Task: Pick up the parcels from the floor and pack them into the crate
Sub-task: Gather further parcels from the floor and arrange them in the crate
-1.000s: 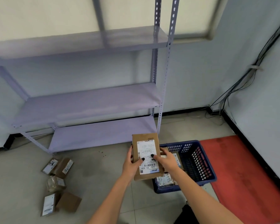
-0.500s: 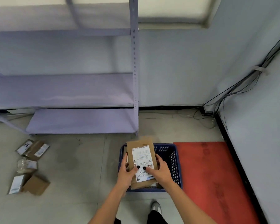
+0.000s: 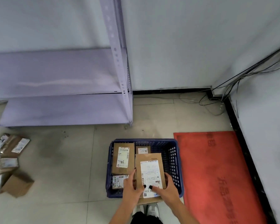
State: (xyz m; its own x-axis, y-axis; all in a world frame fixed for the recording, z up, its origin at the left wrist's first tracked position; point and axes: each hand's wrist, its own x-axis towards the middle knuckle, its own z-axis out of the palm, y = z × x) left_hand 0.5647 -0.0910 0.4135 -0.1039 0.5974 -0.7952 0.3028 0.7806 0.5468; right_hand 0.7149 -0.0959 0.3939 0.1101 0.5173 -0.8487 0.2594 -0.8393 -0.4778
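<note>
Crate [image 3: 174, 156] right half free, left half filled by parcels [image 3: 122, 158], bare floor [image 3: 68, 159] leftward, shelf [image 3: 61, 109] behind.

You're holding a parcel [image 3: 149, 172] over the crate [image 3: 174, 160] at lower centre; a mat [image 3: 217, 172] is lying right of it, loose parcels [image 3: 10, 164] at far left, shelving [image 3: 63, 88] at upper left.

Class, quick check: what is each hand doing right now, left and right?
Left hand: closed on the left edge of the brown parcel, over the blue crate.
Right hand: closed on the same parcel's right edge.
</note>
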